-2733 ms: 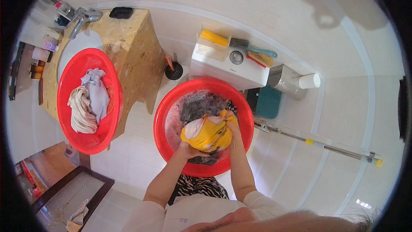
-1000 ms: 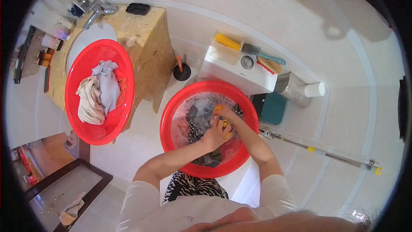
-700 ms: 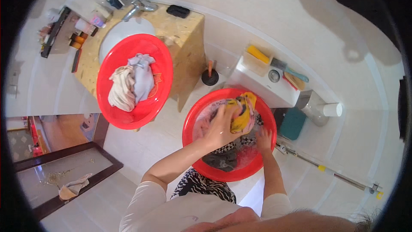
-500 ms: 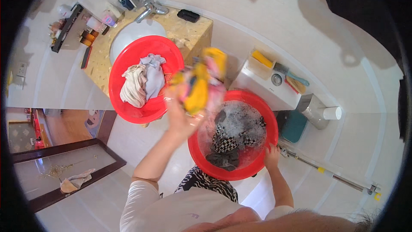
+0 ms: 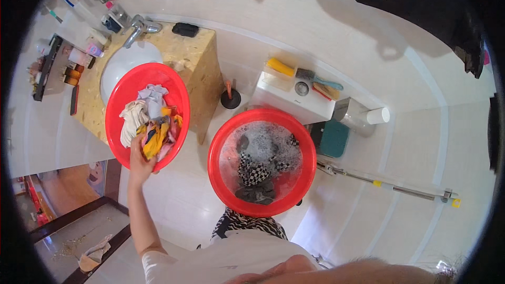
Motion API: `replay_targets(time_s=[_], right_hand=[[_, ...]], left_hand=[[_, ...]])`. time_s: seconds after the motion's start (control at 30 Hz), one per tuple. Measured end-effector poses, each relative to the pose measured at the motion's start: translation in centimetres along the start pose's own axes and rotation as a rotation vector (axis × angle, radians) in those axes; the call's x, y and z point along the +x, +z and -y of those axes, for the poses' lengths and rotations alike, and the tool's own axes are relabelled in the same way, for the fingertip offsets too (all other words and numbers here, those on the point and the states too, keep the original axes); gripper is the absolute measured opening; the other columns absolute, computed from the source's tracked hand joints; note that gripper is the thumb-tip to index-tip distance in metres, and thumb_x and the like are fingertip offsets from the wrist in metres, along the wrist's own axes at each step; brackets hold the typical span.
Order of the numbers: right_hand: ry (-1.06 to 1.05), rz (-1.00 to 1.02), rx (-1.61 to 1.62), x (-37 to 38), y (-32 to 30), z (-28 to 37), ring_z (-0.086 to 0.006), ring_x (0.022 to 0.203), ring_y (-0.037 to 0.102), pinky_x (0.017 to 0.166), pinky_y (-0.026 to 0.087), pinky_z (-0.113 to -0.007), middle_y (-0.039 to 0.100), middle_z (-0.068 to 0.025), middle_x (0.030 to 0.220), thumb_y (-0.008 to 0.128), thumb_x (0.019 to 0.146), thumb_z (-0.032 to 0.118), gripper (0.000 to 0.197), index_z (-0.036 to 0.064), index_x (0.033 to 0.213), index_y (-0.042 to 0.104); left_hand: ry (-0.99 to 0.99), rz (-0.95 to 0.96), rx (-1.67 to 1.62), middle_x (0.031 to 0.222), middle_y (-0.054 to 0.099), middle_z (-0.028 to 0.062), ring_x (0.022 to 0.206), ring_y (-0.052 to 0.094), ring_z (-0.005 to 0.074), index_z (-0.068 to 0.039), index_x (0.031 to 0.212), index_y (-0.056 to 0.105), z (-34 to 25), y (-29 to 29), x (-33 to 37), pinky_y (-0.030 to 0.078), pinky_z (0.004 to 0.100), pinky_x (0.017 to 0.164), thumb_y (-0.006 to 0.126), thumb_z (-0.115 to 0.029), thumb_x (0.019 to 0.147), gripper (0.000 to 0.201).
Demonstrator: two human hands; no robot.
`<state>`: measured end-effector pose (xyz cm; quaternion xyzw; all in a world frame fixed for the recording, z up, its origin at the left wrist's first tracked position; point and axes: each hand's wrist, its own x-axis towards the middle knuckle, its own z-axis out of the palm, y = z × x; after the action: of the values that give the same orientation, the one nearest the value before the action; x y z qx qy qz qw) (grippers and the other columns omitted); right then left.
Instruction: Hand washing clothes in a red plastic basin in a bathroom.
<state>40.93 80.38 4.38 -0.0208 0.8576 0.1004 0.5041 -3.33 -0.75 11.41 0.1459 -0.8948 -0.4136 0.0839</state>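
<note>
A bunched, multicoloured garment [image 5: 157, 139] in yellow, pink and dark blue rests in the red basin [image 5: 181, 94] on the left, beside a cream-coloured cloth [image 5: 134, 121] and a pale lilac cloth [image 5: 152, 99]. At that basin's near rim, my left hand [image 5: 140, 162] has its fingers and thumb around the garment's lower edge. A second red basin [image 5: 216, 181] stands in front of me, filled with foamy water. Black-and-white checked fabric [image 5: 255, 173] and dark grey fabric [image 5: 256, 194] soak there. My right hand is out of sight.
The left basin rests over a sink [image 5: 139, 55] in a yellow stone counter [image 5: 194, 63] with a faucet [image 5: 141, 27]. A toilet plunger [image 5: 230, 97] stands on the floor. Brushes [image 5: 318, 81] lie on a white box-shaped unit [image 5: 286, 100]; a metal rail [image 5: 389, 186] runs along the right.
My left hand has carried the multicoloured garment from between the basins leftward into the left one. My right hand has left the foamy basin's rim and gone out of view. The view has shifted.
</note>
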Motion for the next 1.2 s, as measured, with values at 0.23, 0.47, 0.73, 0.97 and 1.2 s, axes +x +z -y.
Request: replay_targets(time_s=[0.23,0.47,0.73,0.97,1.2], right_hand=[[-0.026,-0.702,0.636,33.8,-18.7,8.5,-0.0385,0.113,0.049,0.102,0.035,-0.047,0.057,-0.0203,0.114,0.059,0.075,0.013,0.036,0.0024,0.11,0.059],[-0.49,-0.553,0.445,41.5,-33.3,23.8,-0.039,0.107,0.052,0.092,0.044,-0.045,0.055,-0.0205,0.115,0.062,0.071,0.011,0.041,0.0085,0.111,0.059],[-0.842,-0.677,-0.093,45.3,-35.5,33.6,-0.0362,0.103,0.056,0.084,0.048,-0.042,0.058,-0.0162,0.104,0.066,0.075,0.022,0.039,0.0138,0.112,0.058],[-0.399,-0.509,1.226,42.7,-36.1,26.4,-0.0199,0.081,0.056,0.07,0.045,-0.034,0.059,-0.0097,0.086,0.059,0.078,0.014,0.021,0.0041,0.096,0.054],[-0.442,-0.645,1.58,26.1,-49.2,22.9,-0.0149,0.098,0.052,0.086,0.04,-0.028,0.059,-0.0079,0.102,0.051,0.081,0.01,0.032,-0.0036,0.11,0.053]], left_hand=[[-0.013,0.105,0.458,0.129,0.045,0.0179,0.121,0.043,0.0385,-0.007,0.123,0.046,-1.3,-2.0,3.0,0.036,0.0425,0.103,0.062,0.015,0.061,0.068],[0.229,-0.149,0.232,0.119,0.056,0.0172,0.113,0.052,0.0352,-0.006,0.117,0.055,-8.2,5.8,-0.8,0.04,0.041,0.099,0.055,0.009,0.073,0.046],[-0.091,0.47,-0.07,0.107,0.06,0.0171,0.107,0.055,0.0345,-0.006,0.112,0.059,7.3,34.0,-5.5,0.044,0.0418,0.093,0.064,-0.006,0.073,0.039],[0.171,0.709,0.051,0.132,0.045,0.0174,0.128,0.037,0.0382,-0.009,0.135,0.042,7.9,41.4,-11.5,0.029,0.0478,0.107,0.075,-0.016,0.07,0.074],[-0.115,0.503,-0.239,0.129,0.048,0.0215,0.122,0.043,0.0366,-0.002,0.13,0.045,10.1,47.4,-13.2,0.039,0.0411,0.1,0.069,-0.031,0.081,0.061]])
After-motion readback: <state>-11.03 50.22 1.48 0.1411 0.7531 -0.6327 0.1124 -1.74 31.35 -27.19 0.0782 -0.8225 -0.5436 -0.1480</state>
